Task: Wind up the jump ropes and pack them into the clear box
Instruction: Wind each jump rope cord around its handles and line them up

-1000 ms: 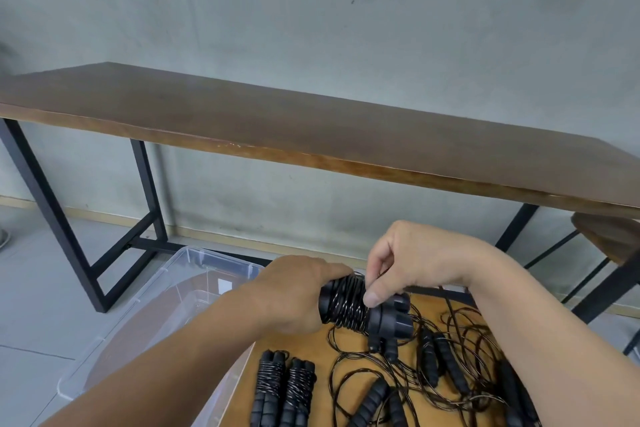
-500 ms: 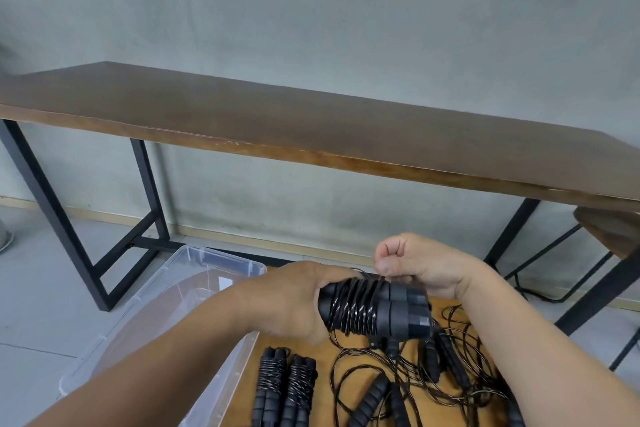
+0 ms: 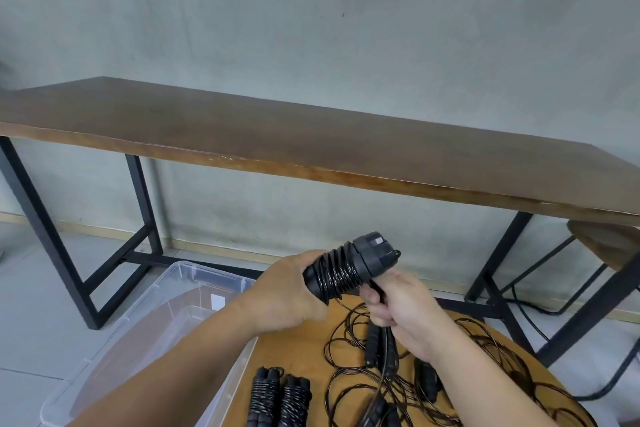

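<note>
Two hands on it: left hand (image 3: 284, 291) grips the wound jump rope bundle (image 3: 346, 267) above the bench (image 3: 298, 350); right hand (image 3: 398, 308) pinches the cord tail; best kept taut, coils snug, beside the clear box (image 3: 194, 279).

A long wooden bench (image 3: 311, 149) stands along the grey wall (image 3: 311, 10).

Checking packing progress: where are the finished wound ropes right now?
Head view, bottom centre: two wound jump ropes lie side by side on the round table, just right of the clear box.

left grip (image 3: 284, 291) curled, right grip (image 3: 401, 305) fisted
</note>
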